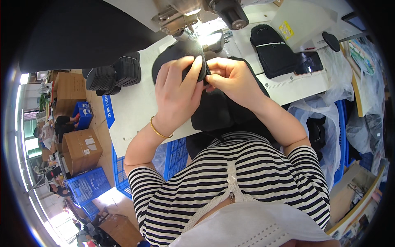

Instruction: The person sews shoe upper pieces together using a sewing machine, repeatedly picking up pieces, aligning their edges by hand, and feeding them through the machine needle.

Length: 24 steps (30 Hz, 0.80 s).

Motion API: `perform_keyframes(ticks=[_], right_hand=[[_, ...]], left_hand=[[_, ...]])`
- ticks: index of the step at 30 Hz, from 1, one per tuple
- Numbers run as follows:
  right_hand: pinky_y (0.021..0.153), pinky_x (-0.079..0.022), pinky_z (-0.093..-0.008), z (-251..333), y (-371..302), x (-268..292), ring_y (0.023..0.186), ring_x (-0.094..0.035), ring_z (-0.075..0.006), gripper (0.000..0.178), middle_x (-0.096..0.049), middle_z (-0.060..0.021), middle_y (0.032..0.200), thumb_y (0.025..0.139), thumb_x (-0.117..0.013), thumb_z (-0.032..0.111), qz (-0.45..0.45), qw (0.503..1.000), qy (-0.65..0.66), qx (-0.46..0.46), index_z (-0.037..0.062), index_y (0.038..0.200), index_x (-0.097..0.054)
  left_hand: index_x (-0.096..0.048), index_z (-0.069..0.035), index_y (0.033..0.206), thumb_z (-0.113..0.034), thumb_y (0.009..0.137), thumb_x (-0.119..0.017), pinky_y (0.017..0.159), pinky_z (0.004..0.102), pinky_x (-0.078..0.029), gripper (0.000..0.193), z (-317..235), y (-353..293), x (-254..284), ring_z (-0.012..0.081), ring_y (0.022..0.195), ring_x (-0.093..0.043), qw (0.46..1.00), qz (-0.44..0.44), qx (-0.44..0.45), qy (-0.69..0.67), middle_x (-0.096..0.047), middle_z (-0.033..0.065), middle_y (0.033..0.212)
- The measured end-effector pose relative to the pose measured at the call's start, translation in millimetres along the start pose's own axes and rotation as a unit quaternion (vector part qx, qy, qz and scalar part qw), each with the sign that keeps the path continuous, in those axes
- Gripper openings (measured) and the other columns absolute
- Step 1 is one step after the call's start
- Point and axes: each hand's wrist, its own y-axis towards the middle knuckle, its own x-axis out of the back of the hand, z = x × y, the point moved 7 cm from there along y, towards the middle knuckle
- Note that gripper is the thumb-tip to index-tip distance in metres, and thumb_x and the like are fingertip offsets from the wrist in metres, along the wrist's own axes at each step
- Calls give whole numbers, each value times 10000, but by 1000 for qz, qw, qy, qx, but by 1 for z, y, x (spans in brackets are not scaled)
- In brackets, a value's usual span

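Under the lit head of a sewing machine, a black fabric piece with a rounded outline lies on the white work table. My left hand rests over it, thumb and fingers closed on its right edge. Right beside it, my right hand pinches the same edge between thumb and bent forefinger. The other right fingers are partly hidden. More black fabric lies below my hands and hangs at the table's near edge. A gold bangle circles my left wrist.
Stacked black pieces stand at the table's left. A banded black stack and a phone lie to the right. Blue crates stand below the table; clear plastic bags hang at right. Cardboard boxes stand on the left floor.
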Motion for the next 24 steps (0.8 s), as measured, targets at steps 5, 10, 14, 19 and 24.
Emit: perform_keyframes(ticks=[5, 10, 14, 19, 24], right_hand=[[650, -575, -256, -2, -17, 1, 743, -725, -153, 235, -739, -104, 831, 1006, -564, 161, 36, 997, -35, -59, -35, 970, -689], [652, -581, -258, 4, -22, 0, 724, -725, -154, 233, -736, -102, 800, 996, -556, 144, 20, 998, -42, -37, -44, 940, -681], [678, -587, -260, 12, -24, -1, 727, -729, -154, 226, -734, -109, 788, 982, -546, 126, 10, 996, -87, -2, -52, 924, -673], [651, -575, -262, 14, -24, 0, 706, -725, -148, 230, -724, -105, 757, 979, -547, 135, 7, 991, -131, 34, -41, 892, -668], [604, -553, -260, 17, -23, 1, 655, -709, -139, 220, -708, -94, 709, 965, -561, 137, -8, 982, -180, 59, -31, 868, -665]], left_hand=[[-741, 22, 1009, 99, 685, -748, 698, 327, -538, 332, -3, -15, 7, 255, 813, -647, 996, -58, -59, -42, -680, 104, 947], [-727, 36, 1015, 22, 610, -692, 677, 330, -549, 407, -9, -22, 1, 241, 816, -636, 992, -62, -110, -20, -663, 100, 961], [-721, 68, 1003, -4, 598, -679, 672, 330, -562, 413, -15, -23, 1, 234, 810, -641, 990, -49, -133, 3, -666, 121, 962], [-721, 70, 990, 3, 601, -683, 678, 334, -573, 397, -17, -25, 1, 229, 806, -650, 986, -58, -154, 4, -665, 128, 950], [-733, 35, 975, 93, 680, -715, 658, 329, -569, 301, -20, -25, 1, 238, 786, -659, 987, -62, -151, -2, -681, 110, 935]])
